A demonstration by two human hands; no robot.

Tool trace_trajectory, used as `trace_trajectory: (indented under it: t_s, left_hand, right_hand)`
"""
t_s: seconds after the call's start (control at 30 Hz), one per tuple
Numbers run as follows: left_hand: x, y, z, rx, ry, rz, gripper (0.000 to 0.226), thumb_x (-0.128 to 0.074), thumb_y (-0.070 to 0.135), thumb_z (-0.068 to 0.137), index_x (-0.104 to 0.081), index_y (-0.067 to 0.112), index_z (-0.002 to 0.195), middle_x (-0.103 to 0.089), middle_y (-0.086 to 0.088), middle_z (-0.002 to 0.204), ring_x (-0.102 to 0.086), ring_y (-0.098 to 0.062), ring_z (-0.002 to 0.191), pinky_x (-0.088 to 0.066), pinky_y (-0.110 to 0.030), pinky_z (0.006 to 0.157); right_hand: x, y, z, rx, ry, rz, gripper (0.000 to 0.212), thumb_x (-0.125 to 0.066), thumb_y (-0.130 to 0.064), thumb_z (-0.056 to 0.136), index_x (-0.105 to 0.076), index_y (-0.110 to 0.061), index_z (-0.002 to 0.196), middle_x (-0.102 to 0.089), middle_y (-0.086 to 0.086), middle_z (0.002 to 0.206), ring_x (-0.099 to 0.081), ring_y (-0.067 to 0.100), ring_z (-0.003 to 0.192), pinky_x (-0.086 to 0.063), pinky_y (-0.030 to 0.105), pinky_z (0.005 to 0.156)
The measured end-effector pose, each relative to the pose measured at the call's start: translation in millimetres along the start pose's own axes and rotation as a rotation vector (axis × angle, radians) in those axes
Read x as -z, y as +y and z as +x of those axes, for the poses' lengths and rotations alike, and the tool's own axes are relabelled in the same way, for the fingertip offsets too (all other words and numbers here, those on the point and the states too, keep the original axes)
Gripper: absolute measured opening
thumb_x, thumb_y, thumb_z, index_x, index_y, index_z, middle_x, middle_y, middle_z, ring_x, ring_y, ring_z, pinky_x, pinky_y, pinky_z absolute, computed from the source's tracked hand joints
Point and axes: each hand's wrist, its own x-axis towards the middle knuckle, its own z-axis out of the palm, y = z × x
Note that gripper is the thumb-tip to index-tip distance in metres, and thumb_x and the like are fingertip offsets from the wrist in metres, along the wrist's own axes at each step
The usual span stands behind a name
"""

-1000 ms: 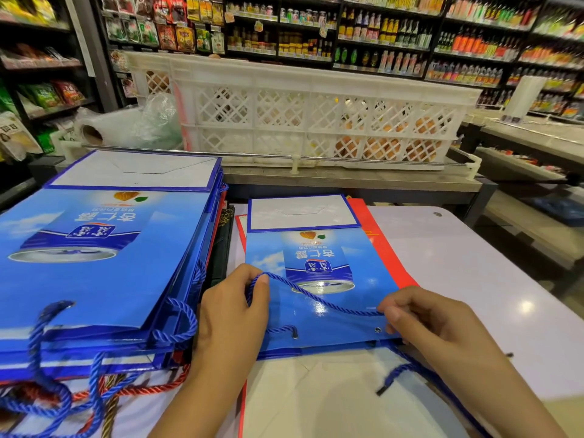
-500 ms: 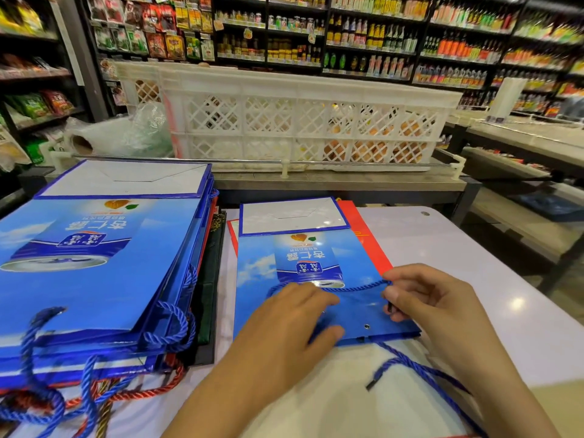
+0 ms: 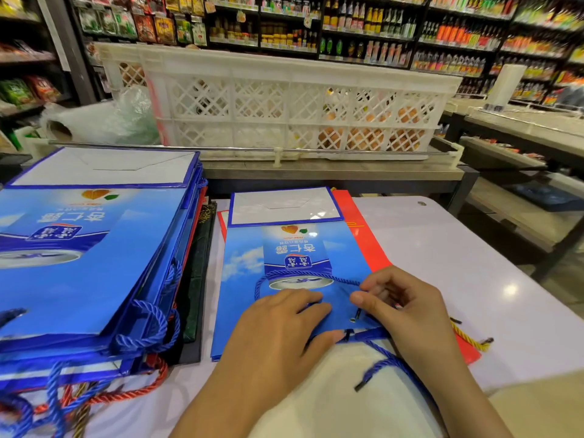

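A flat blue paper gift bag (image 3: pixel 294 257) printed with a can lies on the white table (image 3: pixel 458 263), over a red bag (image 3: pixel 363 238). Its blue rope handle (image 3: pixel 303 275) loops across the print. My left hand (image 3: pixel 284 324) lies flat with straight fingers on the bag's near edge, pressing it down. My right hand (image 3: pixel 401 308) has curled fingers and pinches the rope's end beside a metal eyelet (image 3: pixel 351 319). Another blue rope (image 3: pixel 382 365) trails loose off the near edge, its black tip free.
A tall stack of the same blue bags (image 3: pixel 88 254) with rope handles stands at the left, dark bags beside it. A yellow rope (image 3: pixel 467 338) pokes out at the right. Behind the table a white lattice crate (image 3: pixel 284 99) sits on a counter, with store shelves beyond.
My left hand let go of the rope loop and moved right to press flat on the bag. My right hand shifted to the eyelet, still pinching the rope.
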Motion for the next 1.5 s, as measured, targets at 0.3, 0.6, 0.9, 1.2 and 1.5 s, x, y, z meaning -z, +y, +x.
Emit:
trace_trajectory:
  t_s: [0.3, 0.6, 0.9, 1.2, 1.5]
  left_hand:
    - [-2, 2, 0, -0.028, 0.035, 0.086, 0.044, -0.037, 0.052, 0.09, -0.075, 0.028, 0.095, -0.071, 0.013, 0.099, -0.068, -0.009, 0.084, -0.053, -0.022, 0.067]
    - [4, 4, 0, -0.035, 0.141, 0.156, 0.046, -0.033, 0.047, 0.097, -0.069, 0.025, 0.082, -0.065, 0.014, 0.082, -0.06, -0.015, 0.074, -0.034, -0.029, 0.082]
    - [5, 6, -1, 0.042, 0.21, 0.124, 0.042, -0.033, 0.043, 0.099, -0.068, 0.028, 0.081, -0.062, 0.014, 0.076, -0.056, -0.014, 0.067, -0.033, -0.028, 0.074]
    - [5, 6, -2, 0.067, 0.233, 0.068, 0.036, -0.039, 0.041, 0.097, -0.066, 0.025, 0.079, -0.061, 0.012, 0.076, -0.058, -0.015, 0.067, -0.035, -0.029, 0.07]
    - [4, 5, 0, -0.013, 0.291, -0.004, 0.025, -0.047, 0.037, 0.091, -0.067, 0.022, 0.089, -0.063, 0.01, 0.083, -0.058, -0.013, 0.073, -0.039, -0.024, 0.066]
  right_hand:
    - [-2, 2, -3, 0.084, 0.0, -0.013, 0.021, -0.081, -0.009, 0.067, -0.064, -0.022, 0.069, -0.059, -0.001, 0.06, -0.048, 0.005, 0.056, -0.043, 0.016, 0.056]
    - [-1, 5, -6, 0.185, -0.023, -0.079, 0.018, -0.083, -0.018, 0.069, -0.07, -0.031, 0.072, -0.068, -0.011, 0.07, -0.063, 0.009, 0.071, -0.047, 0.014, 0.066]
    - [1, 9, -7, 0.324, -0.103, -0.11, 0.021, -0.056, -0.035, 0.082, -0.076, -0.031, 0.09, -0.059, -0.01, 0.092, -0.059, 0.014, 0.091, -0.043, 0.013, 0.077]
    - [1, 13, -9, 0.431, -0.078, -0.228, 0.024, -0.057, -0.029, 0.081, -0.074, -0.031, 0.097, -0.066, -0.02, 0.101, -0.063, 0.004, 0.094, -0.048, 0.018, 0.08]
    - [1, 10, -11, 0.411, -0.015, -0.193, 0.013, -0.061, -0.03, 0.079, -0.071, -0.029, 0.087, -0.07, -0.019, 0.092, -0.067, 0.006, 0.089, -0.052, 0.025, 0.078]
